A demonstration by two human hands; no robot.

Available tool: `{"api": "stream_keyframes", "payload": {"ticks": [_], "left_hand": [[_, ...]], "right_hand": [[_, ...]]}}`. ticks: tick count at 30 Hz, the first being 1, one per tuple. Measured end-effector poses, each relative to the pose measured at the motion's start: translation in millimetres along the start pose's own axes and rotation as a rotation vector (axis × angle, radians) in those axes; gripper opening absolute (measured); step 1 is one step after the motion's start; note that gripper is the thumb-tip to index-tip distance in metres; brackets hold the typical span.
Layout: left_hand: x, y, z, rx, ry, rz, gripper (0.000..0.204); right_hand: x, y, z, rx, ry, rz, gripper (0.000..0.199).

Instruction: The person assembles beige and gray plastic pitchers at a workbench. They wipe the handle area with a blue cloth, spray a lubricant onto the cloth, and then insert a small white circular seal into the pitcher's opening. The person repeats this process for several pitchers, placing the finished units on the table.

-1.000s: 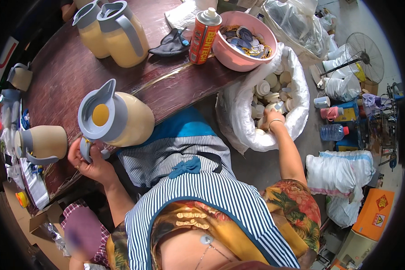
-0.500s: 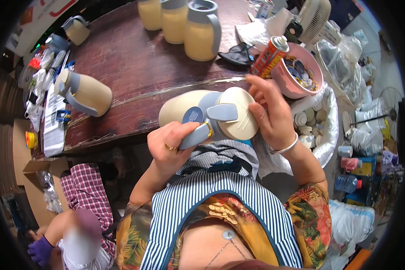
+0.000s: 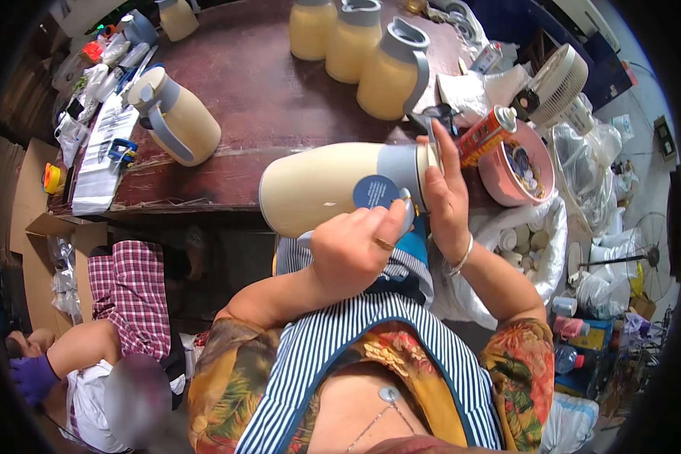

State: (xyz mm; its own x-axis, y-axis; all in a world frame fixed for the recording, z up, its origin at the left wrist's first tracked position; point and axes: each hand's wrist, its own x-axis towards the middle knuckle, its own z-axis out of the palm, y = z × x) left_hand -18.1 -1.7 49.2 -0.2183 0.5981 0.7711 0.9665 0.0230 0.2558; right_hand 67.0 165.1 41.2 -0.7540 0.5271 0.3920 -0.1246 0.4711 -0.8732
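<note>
A cream vacuum jug [image 3: 310, 181] with a grey collar is held on its side at the table's front edge, its base to the left. My left hand [image 3: 356, 246] is closed round its grey handle, and a round dark-blue label [image 3: 376, 192] shows just above the knuckles. Against the lid end, at the right, lies my right hand [image 3: 449, 204] with its fingers stretched out. Most of the lid is hidden behind that hand.
Three uncapped jugs [image 3: 393, 72] stand at the back, a lidded jug [image 3: 193, 125] at left. Right of my hands are a red spray can [image 3: 489, 135], a pink bowl [image 3: 495, 180] and a white-lined sack [image 3: 556, 242] of lids. A person in purple gloves [image 3: 32, 378] sits lower left.
The jug has turned, so its lid top now faces right instead of up toward me. My left hand has moved right with the handle; my right fingers have straightened against the lid. The view has shifted.
</note>
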Motion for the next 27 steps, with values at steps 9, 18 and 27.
{"api": "stream_keyframes", "payload": {"ticks": [9,18,27], "left_hand": [[30,-27,-28,-0.188,-0.001,-0.086,0.025],[15,-95,-53,-0.945,-0.495,-0.488,0.029],[5,-39,-46,-0.436,-0.001,-0.413,0.037]], "right_hand": [[24,-14,-11,-0.338,-0.217,-0.614,0.043],[5,-72,-18,-0.549,-0.877,-0.953,0.071],[38,-57,3,-0.467,-0.428,-0.672,0.051]]}}
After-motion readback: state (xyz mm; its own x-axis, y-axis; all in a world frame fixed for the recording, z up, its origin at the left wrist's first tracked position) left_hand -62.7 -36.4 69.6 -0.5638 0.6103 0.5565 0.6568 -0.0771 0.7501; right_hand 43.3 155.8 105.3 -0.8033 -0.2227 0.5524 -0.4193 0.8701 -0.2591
